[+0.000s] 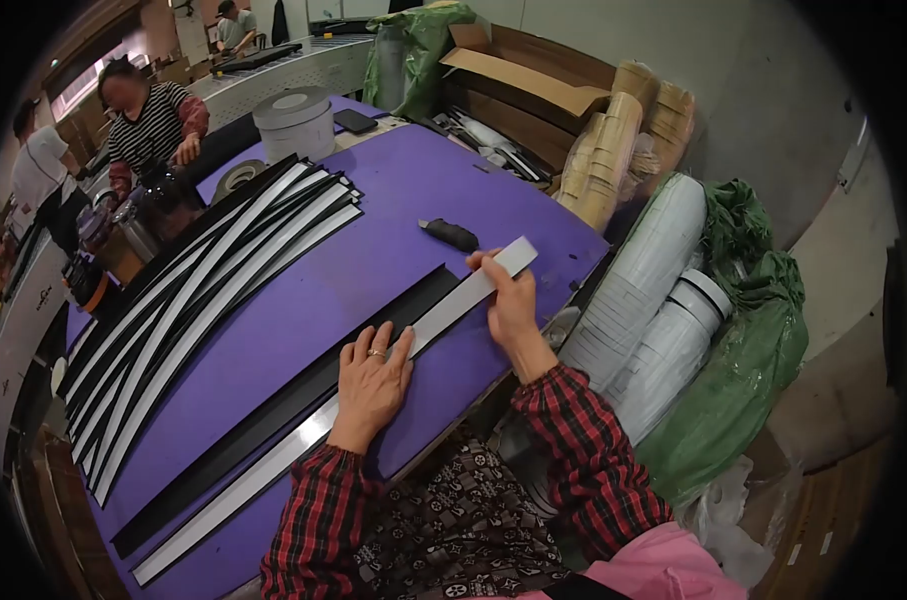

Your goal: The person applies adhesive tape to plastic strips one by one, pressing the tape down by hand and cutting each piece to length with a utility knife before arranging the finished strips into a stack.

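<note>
A long strip with a white face (263, 455) runs diagonally across the purple table (403, 190). My left hand (371, 380) lies on it near its middle, fingers spread, a ring on one finger. At the strip's upper right end, my right hand (508, 295) pinches the white band between thumb and fingers. A black strip (303, 395) lies alongside, just beyond the white one. The black-handled cutter (448, 234) rests on the table beyond my right hand. Several black-and-white strips (203, 290) are piled, partly crossed, at the left.
White rolls (293, 125), a tape roll (239, 178) and a phone (354, 121) are at the table's far side. Wrapped rolls (643, 280) and green sacking (748, 370) stand right of the table edge. A cardboard box (533, 75) is behind. A co-worker (153, 120) stands at far left.
</note>
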`<action>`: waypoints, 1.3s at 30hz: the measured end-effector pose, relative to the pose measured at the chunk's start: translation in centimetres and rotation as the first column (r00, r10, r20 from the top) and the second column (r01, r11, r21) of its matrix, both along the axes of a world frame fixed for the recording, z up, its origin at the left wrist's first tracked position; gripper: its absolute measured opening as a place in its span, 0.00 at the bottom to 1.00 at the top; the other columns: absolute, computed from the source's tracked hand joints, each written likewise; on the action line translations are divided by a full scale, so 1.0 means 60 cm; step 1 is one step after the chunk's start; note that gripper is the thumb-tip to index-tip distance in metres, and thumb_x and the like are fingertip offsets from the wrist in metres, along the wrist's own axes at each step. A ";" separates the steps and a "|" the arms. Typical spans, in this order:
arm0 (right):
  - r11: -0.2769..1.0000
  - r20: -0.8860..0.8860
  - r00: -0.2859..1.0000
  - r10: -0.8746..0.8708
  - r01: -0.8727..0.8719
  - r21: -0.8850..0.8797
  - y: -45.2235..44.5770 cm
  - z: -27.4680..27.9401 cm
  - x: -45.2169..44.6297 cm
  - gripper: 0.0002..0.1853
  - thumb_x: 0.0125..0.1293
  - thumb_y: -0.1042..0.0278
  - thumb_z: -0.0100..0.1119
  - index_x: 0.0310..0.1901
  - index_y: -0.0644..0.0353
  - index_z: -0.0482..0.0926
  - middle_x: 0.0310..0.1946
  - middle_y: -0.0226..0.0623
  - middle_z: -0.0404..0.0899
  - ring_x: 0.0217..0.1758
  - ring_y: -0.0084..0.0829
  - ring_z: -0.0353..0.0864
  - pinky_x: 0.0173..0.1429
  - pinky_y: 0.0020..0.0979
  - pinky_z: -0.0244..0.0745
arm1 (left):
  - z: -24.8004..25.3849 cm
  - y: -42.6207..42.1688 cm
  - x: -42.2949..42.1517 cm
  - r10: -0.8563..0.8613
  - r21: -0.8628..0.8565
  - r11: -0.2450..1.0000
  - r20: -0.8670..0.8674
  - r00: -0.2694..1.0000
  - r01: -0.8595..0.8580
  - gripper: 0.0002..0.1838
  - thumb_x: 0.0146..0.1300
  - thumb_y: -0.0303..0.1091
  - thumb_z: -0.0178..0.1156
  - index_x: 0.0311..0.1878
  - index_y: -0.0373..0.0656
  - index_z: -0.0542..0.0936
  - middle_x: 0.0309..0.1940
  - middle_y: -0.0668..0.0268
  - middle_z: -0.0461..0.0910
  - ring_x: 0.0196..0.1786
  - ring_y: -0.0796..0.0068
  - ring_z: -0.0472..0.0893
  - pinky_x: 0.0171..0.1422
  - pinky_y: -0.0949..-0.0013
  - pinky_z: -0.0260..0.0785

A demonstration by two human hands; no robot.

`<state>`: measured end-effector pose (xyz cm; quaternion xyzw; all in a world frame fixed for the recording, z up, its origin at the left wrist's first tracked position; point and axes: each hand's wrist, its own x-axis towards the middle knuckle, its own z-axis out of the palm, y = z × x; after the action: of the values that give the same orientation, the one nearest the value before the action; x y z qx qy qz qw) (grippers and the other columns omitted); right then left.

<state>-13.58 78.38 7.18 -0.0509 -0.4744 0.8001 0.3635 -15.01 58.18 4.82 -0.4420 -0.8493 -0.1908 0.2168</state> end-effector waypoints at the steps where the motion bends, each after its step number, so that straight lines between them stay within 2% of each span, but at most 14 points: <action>1: 0.980 0.092 0.990 -0.105 0.087 0.181 0.031 0.002 0.000 0.05 0.55 0.74 0.56 0.33 0.62 0.71 0.30 0.32 0.76 0.34 0.25 0.74 0.39 0.27 0.69 | -0.001 -0.003 0.000 0.020 -0.055 0.998 0.012 1.000 -0.020 0.20 0.55 0.36 0.52 0.53 0.49 0.69 0.53 0.59 0.68 0.55 0.58 0.65 0.55 0.59 0.55; 4: 0.826 0.211 0.922 -0.326 0.169 0.537 0.100 -0.006 -0.013 0.09 0.54 0.67 0.57 0.26 0.63 0.72 0.26 0.38 0.77 0.31 0.32 0.76 0.36 0.31 0.70 | -0.003 -0.002 -0.004 0.040 -0.127 0.991 0.030 0.999 -0.036 0.21 0.58 0.37 0.49 0.57 0.52 0.67 0.58 0.60 0.64 0.59 0.56 0.62 0.58 0.58 0.52; 6: 0.241 0.263 0.717 -0.646 -0.136 0.961 0.125 -0.019 -0.017 0.17 0.54 0.56 0.57 0.24 0.66 0.72 0.22 0.44 0.74 0.29 0.39 0.75 0.33 0.36 0.68 | -0.001 -0.003 -0.003 0.054 -0.154 0.987 0.039 0.998 -0.048 0.20 0.59 0.38 0.48 0.57 0.53 0.67 0.58 0.60 0.64 0.59 0.55 0.62 0.59 0.57 0.51; 14: -0.307 -0.104 0.787 -0.608 -0.112 0.945 0.151 -0.061 -0.051 0.20 0.51 0.51 0.56 0.28 0.65 0.76 0.32 0.43 0.76 0.38 0.40 0.74 0.48 0.38 0.64 | 0.005 -0.002 -0.004 0.065 -0.199 0.979 0.077 0.995 -0.049 0.20 0.60 0.38 0.47 0.57 0.54 0.67 0.59 0.59 0.63 0.60 0.54 0.61 0.60 0.56 0.50; 20: -0.403 -0.067 0.673 -0.737 -0.358 0.842 0.129 -0.012 -0.047 0.22 0.51 0.48 0.57 0.30 0.64 0.78 0.35 0.44 0.77 0.43 0.39 0.74 0.50 0.36 0.65 | 0.002 -0.003 -0.002 0.064 -0.157 0.986 0.081 0.995 -0.051 0.20 0.59 0.38 0.47 0.56 0.52 0.68 0.58 0.56 0.64 0.59 0.53 0.62 0.60 0.55 0.50; 23: 0.054 0.465 0.363 -0.807 -0.740 0.670 0.064 0.113 -0.025 0.19 0.49 0.50 0.60 0.32 0.59 0.79 0.35 0.41 0.77 0.43 0.37 0.75 0.41 0.34 0.71 | -0.005 -0.004 -0.004 0.056 -0.136 0.990 0.065 0.996 -0.046 0.20 0.58 0.38 0.48 0.55 0.51 0.68 0.57 0.57 0.64 0.58 0.53 0.63 0.59 0.55 0.51; 25: -0.035 0.350 0.495 -0.795 -0.614 0.789 0.044 0.103 -0.045 0.17 0.50 0.53 0.59 0.32 0.60 0.78 0.34 0.42 0.77 0.40 0.40 0.76 0.39 0.34 0.72 | -0.004 -0.003 -0.006 0.061 -0.114 0.992 0.075 0.995 -0.053 0.20 0.58 0.38 0.48 0.55 0.51 0.68 0.57 0.57 0.64 0.58 0.53 0.63 0.59 0.55 0.51; 27: -0.301 -0.084 0.831 -0.549 -0.104 0.948 0.039 0.054 -0.108 0.12 0.54 0.60 0.55 0.34 0.60 0.76 0.33 0.44 0.78 0.38 0.43 0.78 0.40 0.35 0.72 | -0.004 -0.005 -0.004 0.041 -0.103 0.994 0.081 0.996 -0.033 0.20 0.58 0.38 0.48 0.55 0.51 0.68 0.57 0.56 0.64 0.58 0.53 0.63 0.59 0.54 0.51; 28: -0.379 -0.183 0.823 -0.538 -0.043 0.924 0.053 0.015 -0.155 0.11 0.51 0.65 0.57 0.34 0.60 0.70 0.29 0.41 0.77 0.32 0.42 0.78 0.38 0.37 0.70 | -0.004 -0.004 -0.005 0.040 -0.105 0.994 0.079 0.996 -0.031 0.20 0.58 0.38 0.49 0.55 0.51 0.68 0.57 0.56 0.65 0.58 0.53 0.63 0.59 0.54 0.52; 29: -0.377 -0.187 0.830 -0.525 -0.031 0.926 0.062 -0.014 -0.185 0.11 0.51 0.65 0.57 0.34 0.60 0.70 0.29 0.41 0.77 0.32 0.42 0.78 0.38 0.37 0.70 | -0.006 -0.005 -0.005 0.043 -0.109 0.993 0.082 0.996 -0.034 0.20 0.58 0.38 0.49 0.55 0.51 0.68 0.57 0.56 0.65 0.58 0.53 0.63 0.59 0.54 0.52; 31: -0.301 0.081 0.629 -0.773 -0.477 0.826 0.070 -0.034 -0.215 0.11 0.52 0.66 0.56 0.34 0.62 0.69 0.29 0.41 0.77 0.32 0.44 0.77 0.40 0.39 0.70 | -0.006 -0.010 -0.008 0.059 -0.116 0.992 0.086 0.995 -0.049 0.20 0.58 0.38 0.49 0.55 0.52 0.68 0.56 0.57 0.65 0.58 0.53 0.63 0.59 0.54 0.52; 33: -0.298 0.165 0.669 -0.725 -0.520 0.801 0.068 -0.013 -0.203 0.11 0.54 0.66 0.52 0.38 0.61 0.69 0.29 0.42 0.76 0.32 0.46 0.76 0.38 0.39 0.70 | -0.008 -0.007 -0.006 0.046 -0.101 0.994 0.097 0.994 -0.036 0.20 0.57 0.38 0.49 0.55 0.52 0.69 0.56 0.57 0.65 0.58 0.54 0.63 0.59 0.54 0.52; 35: -0.148 -0.138 0.815 -0.563 0.065 0.987 0.038 0.039 -0.158 0.14 0.56 0.67 0.46 0.43 0.62 0.69 0.29 0.45 0.77 0.33 0.46 0.77 0.34 0.42 0.71 | -0.003 -0.006 -0.007 0.034 -0.090 0.996 0.120 0.992 -0.023 0.20 0.58 0.39 0.49 0.55 0.51 0.69 0.56 0.56 0.66 0.58 0.53 0.63 0.59 0.52 0.51; 39: 0.078 0.180 0.778 -0.601 -0.167 0.983 0.048 0.067 -0.001 0.16 0.55 0.62 0.48 0.46 0.54 0.68 0.27 0.45 0.77 0.31 0.46 0.76 0.32 0.44 0.69 | -0.007 -0.006 -0.008 0.026 -0.065 0.998 0.095 0.995 -0.020 0.19 0.58 0.38 0.50 0.54 0.49 0.69 0.55 0.55 0.66 0.57 0.52 0.64 0.58 0.52 0.52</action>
<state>-13.63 81.29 11.19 -0.1041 -0.9450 0.1532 0.2695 -15.47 57.81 4.41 -0.4292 -0.8694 -0.1819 0.1640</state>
